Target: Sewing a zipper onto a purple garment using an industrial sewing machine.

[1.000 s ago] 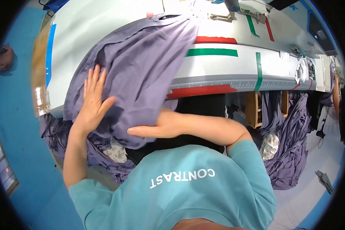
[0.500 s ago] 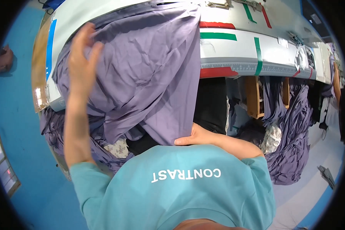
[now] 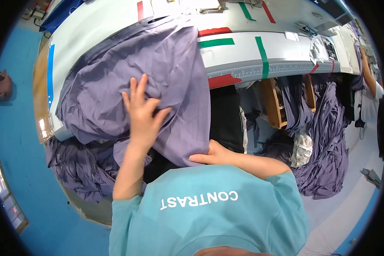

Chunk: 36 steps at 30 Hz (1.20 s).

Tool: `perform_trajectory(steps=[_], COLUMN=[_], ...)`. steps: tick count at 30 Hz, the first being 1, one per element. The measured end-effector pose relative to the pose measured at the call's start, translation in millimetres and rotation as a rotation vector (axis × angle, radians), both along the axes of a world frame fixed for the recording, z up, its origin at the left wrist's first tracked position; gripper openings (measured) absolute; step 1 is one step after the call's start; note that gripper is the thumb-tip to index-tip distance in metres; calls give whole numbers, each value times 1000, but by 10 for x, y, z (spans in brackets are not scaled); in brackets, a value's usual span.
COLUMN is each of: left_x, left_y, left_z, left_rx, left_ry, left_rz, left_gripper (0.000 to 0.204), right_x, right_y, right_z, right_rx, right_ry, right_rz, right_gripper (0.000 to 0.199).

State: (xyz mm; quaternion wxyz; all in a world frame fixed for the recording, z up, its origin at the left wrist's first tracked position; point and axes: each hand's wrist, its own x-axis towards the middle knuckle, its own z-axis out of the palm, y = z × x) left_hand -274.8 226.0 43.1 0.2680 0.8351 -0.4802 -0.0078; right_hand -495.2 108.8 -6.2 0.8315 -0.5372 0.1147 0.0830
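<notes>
A large piece of purple cloth (image 3: 98,94) lies rumpled on the white worktable, its near part hanging over the front edge toward my body. Over the middle of it, my left hand (image 3: 143,115) is open with fingers spread; whether it presses on the cloth I cannot tell. My right hand (image 3: 217,153) pinches the cloth's lower right edge close to my shirt, thumb on top and the other fingers hidden underneath.
The worktable (image 3: 281,45) carries red and green tape strips and a ruler along its front edge. Bunched purple cloth hangs below at right (image 3: 328,145), beside a wooden frame (image 3: 269,102). More purple cloth (image 3: 83,170) lies bundled at lower left. Another person's arm (image 3: 368,72) shows far right.
My left hand has moved from the cloth's far left side toward me and right, to its middle. The right hand keeps its hold on the edge. The whole view has shifted slightly.
</notes>
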Motion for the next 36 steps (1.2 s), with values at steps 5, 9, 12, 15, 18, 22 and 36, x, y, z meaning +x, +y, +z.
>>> perform_trajectory(steps=[5,9,12,15,18,22,36], left_x=[197,-348,-688,-823,-831,-752,1203], left_y=[201,149,-150,-293,-329,-333,-1446], left_z=[1110,1415,845,397,209,204,187], left_rx=[-580,-74,331,350,293,302,-245], left_ry=[844,-34,-28,78,151,244,-186], left_rz=[484,-112,-591,-495,-428,-485,-192], left_gripper=[12,25,21,29,27,25,32], right_x=[-147,-160,-209,-230,-141,143,743], right_y=[-119,-194,-165,-132,-257,-776,-1124], right_z=[-85,-122,-165,-195,-73,376,185], right_rx=[-203,-472,-526,-687,-838,-953,-1241], right_ry=[-5,-82,-98,-176,-366,-644,-909], right_rz=[101,175,108,107,279,315,128], right_gripper=[42,56,59,54,34,23,23])
